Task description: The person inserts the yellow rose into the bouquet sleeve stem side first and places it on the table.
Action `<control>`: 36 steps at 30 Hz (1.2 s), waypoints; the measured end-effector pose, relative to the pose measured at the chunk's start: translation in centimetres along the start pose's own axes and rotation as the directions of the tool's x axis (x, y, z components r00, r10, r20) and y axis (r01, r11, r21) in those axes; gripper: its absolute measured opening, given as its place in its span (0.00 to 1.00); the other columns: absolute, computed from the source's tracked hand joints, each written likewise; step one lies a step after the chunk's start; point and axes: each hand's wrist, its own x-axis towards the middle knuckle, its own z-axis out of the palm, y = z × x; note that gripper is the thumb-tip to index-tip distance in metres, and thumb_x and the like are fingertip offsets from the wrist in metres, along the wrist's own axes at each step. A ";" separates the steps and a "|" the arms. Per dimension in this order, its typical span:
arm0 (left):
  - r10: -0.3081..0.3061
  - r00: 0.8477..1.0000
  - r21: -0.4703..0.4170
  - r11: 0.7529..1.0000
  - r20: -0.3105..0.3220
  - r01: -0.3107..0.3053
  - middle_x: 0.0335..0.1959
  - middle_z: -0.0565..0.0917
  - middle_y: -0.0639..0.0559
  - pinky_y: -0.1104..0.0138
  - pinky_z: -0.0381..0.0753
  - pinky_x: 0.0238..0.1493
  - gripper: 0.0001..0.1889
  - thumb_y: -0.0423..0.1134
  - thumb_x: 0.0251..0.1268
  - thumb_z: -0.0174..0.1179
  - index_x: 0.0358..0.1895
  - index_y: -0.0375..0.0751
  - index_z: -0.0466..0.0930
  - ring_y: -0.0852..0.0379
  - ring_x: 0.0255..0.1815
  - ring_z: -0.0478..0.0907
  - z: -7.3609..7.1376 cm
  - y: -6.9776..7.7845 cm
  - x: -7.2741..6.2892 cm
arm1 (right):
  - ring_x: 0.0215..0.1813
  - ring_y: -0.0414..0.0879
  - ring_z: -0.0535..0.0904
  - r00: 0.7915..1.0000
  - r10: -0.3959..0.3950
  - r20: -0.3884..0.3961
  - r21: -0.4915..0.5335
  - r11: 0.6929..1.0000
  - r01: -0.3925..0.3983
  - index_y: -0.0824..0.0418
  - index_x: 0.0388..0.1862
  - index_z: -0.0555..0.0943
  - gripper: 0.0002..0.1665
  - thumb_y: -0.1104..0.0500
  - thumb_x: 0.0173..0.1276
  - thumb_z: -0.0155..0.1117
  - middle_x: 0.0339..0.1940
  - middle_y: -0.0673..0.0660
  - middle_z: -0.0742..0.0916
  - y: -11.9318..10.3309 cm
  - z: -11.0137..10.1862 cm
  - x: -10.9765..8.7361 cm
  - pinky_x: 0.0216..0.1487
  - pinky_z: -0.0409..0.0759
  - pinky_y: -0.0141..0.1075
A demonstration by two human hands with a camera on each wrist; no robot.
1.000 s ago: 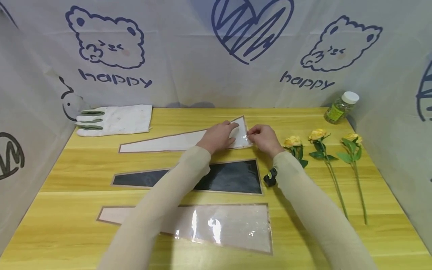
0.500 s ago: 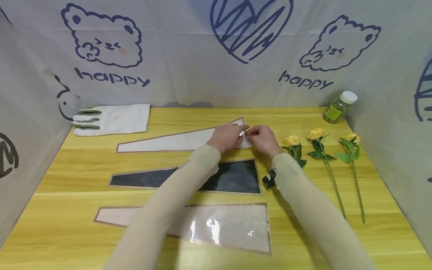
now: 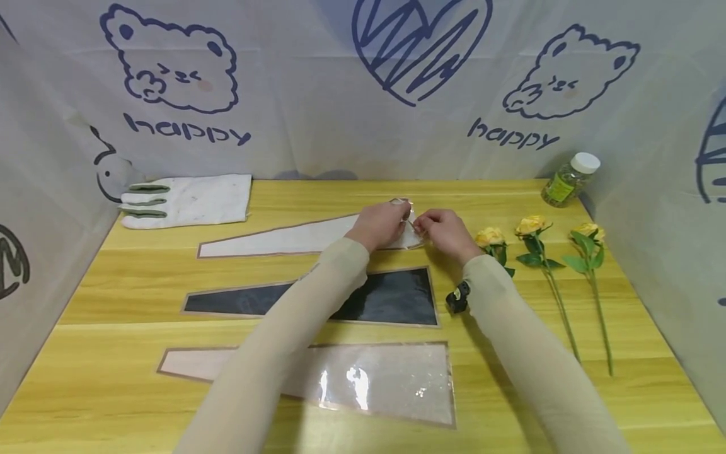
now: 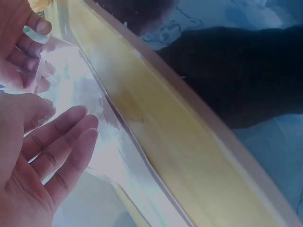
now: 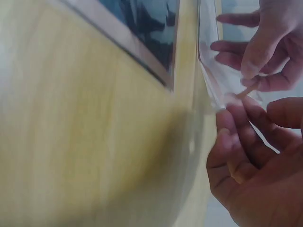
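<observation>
On the wood-grain tabletop [image 3: 113, 397], the pinkish tapered panel [image 3: 391, 378] and black tapered panel [image 3: 397, 296] lie flat and look not yet worked, while the white tapered panel [image 3: 295, 238] behind them seems barely begun, its narrow end flat. The left hand [image 3: 382, 224] and right hand [image 3: 448, 233] each pinch its brownish border [image 5: 247, 90] at the wide right end, where loosening is likely unfinished. Bare wood stretches leftward, but the back edge is near and the closest yellow rose [image 3: 490, 238] sits just beside the right wrist.
</observation>
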 end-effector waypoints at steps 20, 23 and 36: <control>0.146 0.986 -0.245 0.962 0.075 -0.123 0.34 0.77 0.48 0.64 0.69 0.33 0.03 0.36 0.75 0.50 0.41 0.45 0.74 0.53 0.31 0.71 -1.7 -1.8 -0.1 | 0.69 0.60 0.67 0.935 -0.176 0.309 -0.420 0.857 0.300 0.70 0.63 0.76 0.23 0.72 0.72 0.45 0.68 0.65 0.74 0.7 -0.9 0.2 0.65 0.67 0.51; 0.142 0.987 -0.247 0.962 0.082 -0.118 0.35 0.77 0.49 0.64 0.70 0.34 0.04 0.36 0.75 0.50 0.41 0.45 0.75 0.53 0.32 0.71 -1.8 -2.0 -0.1 | 0.70 0.60 0.66 0.919 -0.184 0.349 -0.429 0.840 0.331 0.70 0.63 0.76 0.24 0.73 0.71 0.44 0.70 0.65 0.71 0.7 -1.0 -0.1 0.66 0.67 0.50; 0.158 0.987 -0.295 0.945 0.042 -0.139 0.40 0.79 0.49 0.62 0.73 0.38 0.07 0.35 0.75 0.51 0.49 0.42 0.76 0.52 0.36 0.74 -1.9 -2.3 -0.3 | 0.72 0.59 0.62 0.912 -0.161 0.376 -0.469 0.816 0.338 0.70 0.65 0.73 0.32 0.78 0.62 0.42 0.71 0.62 0.70 0.6 -1.3 -0.5 0.68 0.63 0.50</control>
